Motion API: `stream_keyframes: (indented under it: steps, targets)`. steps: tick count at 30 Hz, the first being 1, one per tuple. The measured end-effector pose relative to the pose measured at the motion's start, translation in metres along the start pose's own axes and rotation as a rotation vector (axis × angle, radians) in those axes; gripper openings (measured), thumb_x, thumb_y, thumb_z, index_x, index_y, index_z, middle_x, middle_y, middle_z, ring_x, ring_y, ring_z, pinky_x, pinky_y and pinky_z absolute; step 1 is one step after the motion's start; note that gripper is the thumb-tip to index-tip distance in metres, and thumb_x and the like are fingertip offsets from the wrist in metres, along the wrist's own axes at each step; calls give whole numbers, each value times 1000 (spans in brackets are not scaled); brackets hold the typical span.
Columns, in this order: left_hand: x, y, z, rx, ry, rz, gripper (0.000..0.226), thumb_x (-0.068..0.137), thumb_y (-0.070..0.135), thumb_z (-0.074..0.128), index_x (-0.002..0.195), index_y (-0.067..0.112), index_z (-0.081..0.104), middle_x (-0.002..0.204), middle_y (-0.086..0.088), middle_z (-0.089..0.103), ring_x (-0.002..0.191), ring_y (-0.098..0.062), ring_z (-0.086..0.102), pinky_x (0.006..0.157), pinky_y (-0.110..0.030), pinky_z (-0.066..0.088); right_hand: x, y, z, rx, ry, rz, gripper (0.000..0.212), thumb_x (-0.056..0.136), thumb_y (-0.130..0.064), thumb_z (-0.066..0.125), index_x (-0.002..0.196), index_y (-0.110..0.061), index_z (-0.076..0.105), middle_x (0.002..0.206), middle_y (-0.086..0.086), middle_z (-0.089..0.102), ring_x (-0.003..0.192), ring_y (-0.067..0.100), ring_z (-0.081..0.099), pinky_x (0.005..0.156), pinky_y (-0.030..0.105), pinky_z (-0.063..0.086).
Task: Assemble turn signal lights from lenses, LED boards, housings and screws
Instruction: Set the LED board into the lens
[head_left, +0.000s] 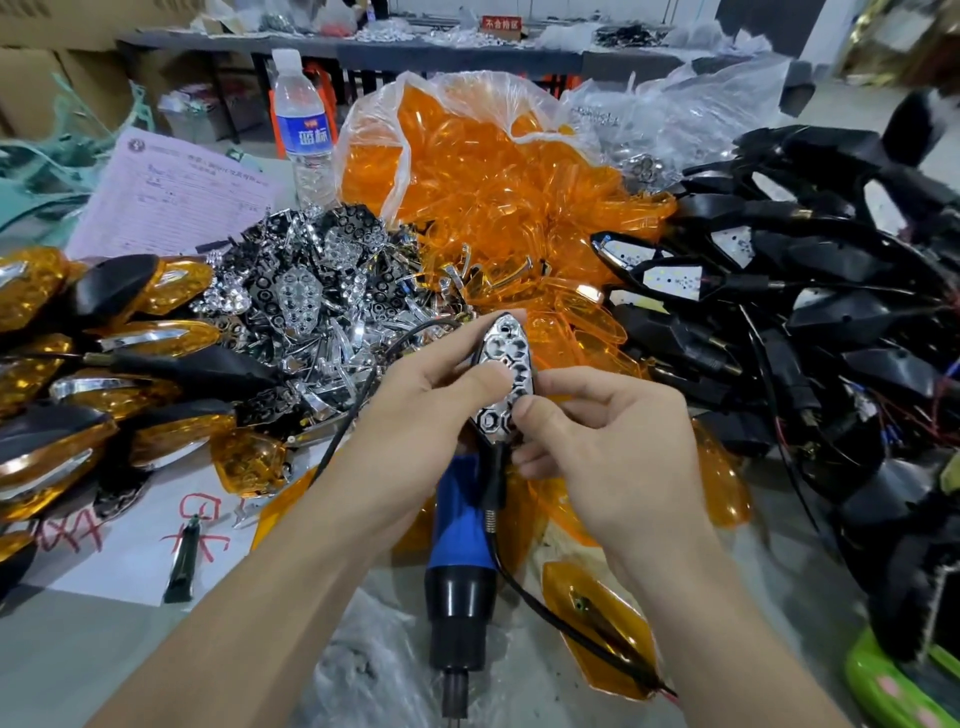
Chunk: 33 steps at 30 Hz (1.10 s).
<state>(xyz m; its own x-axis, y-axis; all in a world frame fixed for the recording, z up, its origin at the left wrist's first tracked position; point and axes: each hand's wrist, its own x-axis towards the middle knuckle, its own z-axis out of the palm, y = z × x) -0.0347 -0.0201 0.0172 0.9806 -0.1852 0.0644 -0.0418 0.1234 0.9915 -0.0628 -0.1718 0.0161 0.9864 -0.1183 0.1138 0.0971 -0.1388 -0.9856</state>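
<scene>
**Both Hands Gripping One Housing Above the Counter**

The left hand's fingers are lying behind the housing and are hidden. The housing's lower stem is passing behind the right hand. The housing's black cable is running near and right across a loose amber lens. The electric screwdriver is lying directly below the hands, and its tip is cut off at the near edge. No screws can be made out.

On the counter, a clear bag of amber lenses is spilling open just beyond the hands. A pile of chrome reflectors is lying to the left of it. A tangle of black housings with wires is filling the right side. Finished lights are stacking up at the far left. A water bottle is standing upright behind a printed form.

Both forearms are reaching in from the near edge. The left grip is closing on the housing, with the thumb pressing the seated reflector insert. The right grip is pinching the housing's right edge between thumb and forefinger. The housing is being held tip-up, clear of the counter, at centre.
</scene>
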Motion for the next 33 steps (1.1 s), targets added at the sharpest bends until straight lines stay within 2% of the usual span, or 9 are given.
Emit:
stream_keyframes:
  steps: [3,6,9,13,19,22,27,30,33]
  targets:
    - [2,-3,1,-35,56,20,36,94,12,63,124,29,75,112,-16,75,94,-28,66,92,-63,54,0,3,3,-33,39,-21,11,89,-16,80,91,-26,78,69,-4,76,57,15,72,55,27,60]
    - [4,-4,1,-221,150,5,34,102,0,52,125,15,71,98,-12,75,86,-25,72,75,-42,63,1,5,2,-92,126,-49,10,87,-25,77,78,-26,76,68,-6,74,60,14,71,56,31,62]
    - [6,-1,-4,-398,215,21,25,105,0,47,121,5,65,93,-12,75,84,-27,76,71,-36,63,-1,2,1,-128,-64,71,15,86,-38,73,81,-25,75,70,-3,74,60,13,71,58,32,62]
    - [7,2,-9,-455,283,72,21,106,3,47,114,3,67,90,-11,76,84,-27,76,74,-37,63,-5,-2,9,-46,-284,150,2,94,-17,73,96,-17,74,70,8,74,55,20,69,54,29,59]
    - [7,-1,-3,-500,398,77,18,106,2,49,103,-2,67,86,-17,72,80,-28,77,71,-39,64,-1,-10,0,-7,-339,244,30,92,-4,73,121,-12,67,71,13,75,57,25,72,54,30,59]
    - [9,-3,-4,-505,461,76,18,106,2,51,100,0,67,85,-16,72,80,-29,76,69,-37,63,0,-12,-6,-142,-375,223,33,92,-8,75,121,-22,67,71,6,77,60,22,75,60,32,62]
    - [12,-1,-12,-513,488,85,16,106,2,51,99,1,65,99,-23,68,86,-32,75,70,-36,63,-4,-9,-10,-465,-327,106,27,88,-22,78,111,-35,75,73,-16,76,66,3,72,63,21,61]
    - [12,-1,-13,-513,434,104,14,107,4,51,105,0,64,102,-24,66,89,-32,75,72,-37,63,-4,-7,-11,-410,-302,124,31,82,-39,79,113,-38,75,92,-22,76,86,-4,70,78,21,57]
    - [10,-1,-11,-470,333,147,18,107,7,49,113,3,66,94,-14,75,89,-29,77,74,-36,63,-5,-9,-2,-263,-215,66,33,75,-53,72,105,-39,75,94,-27,75,91,-8,68,77,18,53]
